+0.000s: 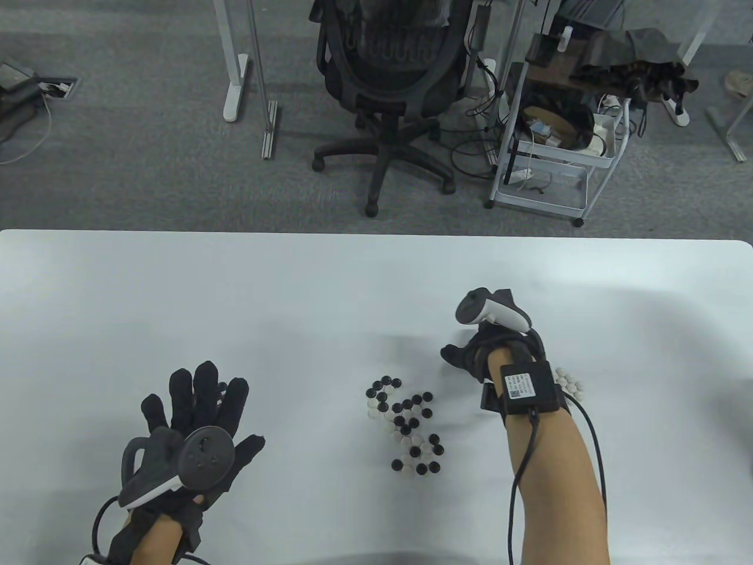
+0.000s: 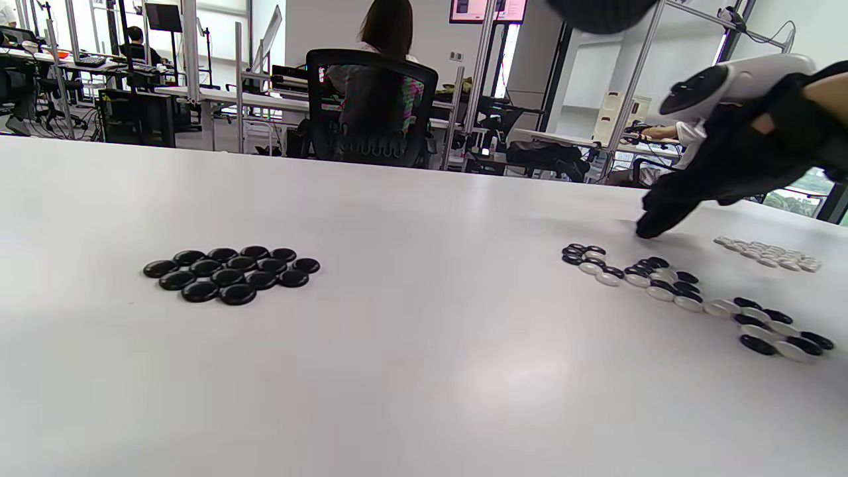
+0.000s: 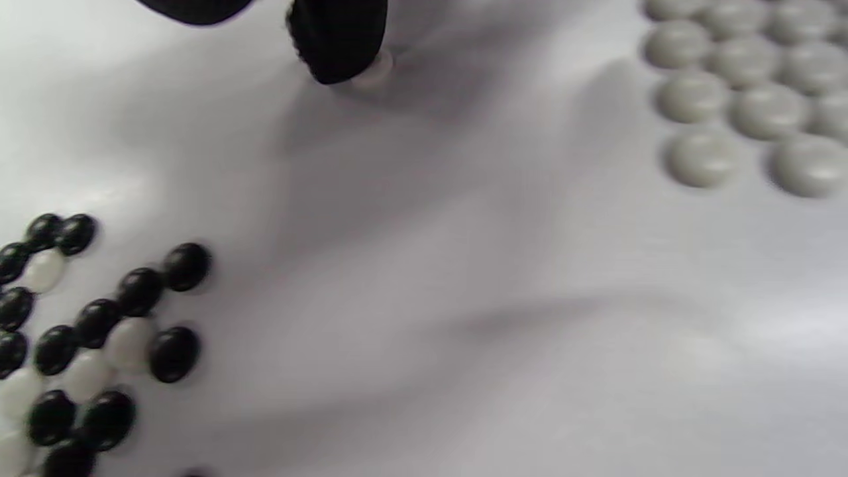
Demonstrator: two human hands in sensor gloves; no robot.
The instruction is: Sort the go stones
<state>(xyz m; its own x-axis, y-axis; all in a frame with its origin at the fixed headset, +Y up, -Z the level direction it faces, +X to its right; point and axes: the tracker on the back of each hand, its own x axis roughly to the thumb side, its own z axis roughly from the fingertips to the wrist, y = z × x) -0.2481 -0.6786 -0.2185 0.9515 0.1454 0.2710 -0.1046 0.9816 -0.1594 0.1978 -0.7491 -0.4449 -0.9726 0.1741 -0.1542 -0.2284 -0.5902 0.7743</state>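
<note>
A mixed heap of black and white stones (image 1: 406,425) lies mid-table, also seen in the left wrist view (image 2: 689,298) and the right wrist view (image 3: 86,331). Sorted black stones (image 2: 232,273) form a cluster at the left; in the table view my left hand (image 1: 197,406) hovers over them with fingers spread, holding nothing. Sorted white stones (image 1: 569,382) lie at the right behind my right wrist, and show clearly in the right wrist view (image 3: 748,86). My right hand (image 1: 465,355) reaches down between heap and white group. One fingertip (image 3: 338,40) presses a single white stone (image 3: 376,69) on the table.
The white table (image 1: 176,294) ends at its far edge; beyond it stand an office chair (image 1: 388,76) and a wire cart (image 1: 553,147) on the floor. Cables run from both wrists toward the near edge.
</note>
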